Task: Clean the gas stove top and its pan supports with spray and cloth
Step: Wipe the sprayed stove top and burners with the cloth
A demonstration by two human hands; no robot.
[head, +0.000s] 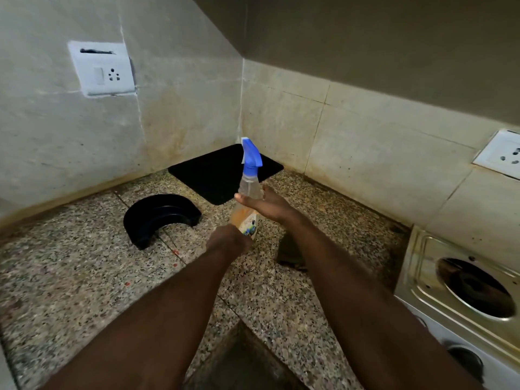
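A clear spray bottle (247, 190) with a blue trigger head and an orange label stands upright on the speckled granite counter (70, 277). My right hand (267, 205) wraps its middle, thumb in front and fingers behind. At the bottle's lower left, my left hand (229, 242) is curled against the base; its fingers are hidden, so its grip is unclear. A dark cloth (289, 253) lies on the counter, partly under my right forearm. At the right edge is the steel gas stove (422, 266), with one round burner opening (475, 288) showing and no pan support on it.
A curved black plastic piece (161, 216) lies left of the bottle. A black square mat (213, 175) fills the corner behind it. Wall sockets sit at upper left (102, 68) and at right (503, 153). A dark recess (244, 361) opens at the counter's near edge.
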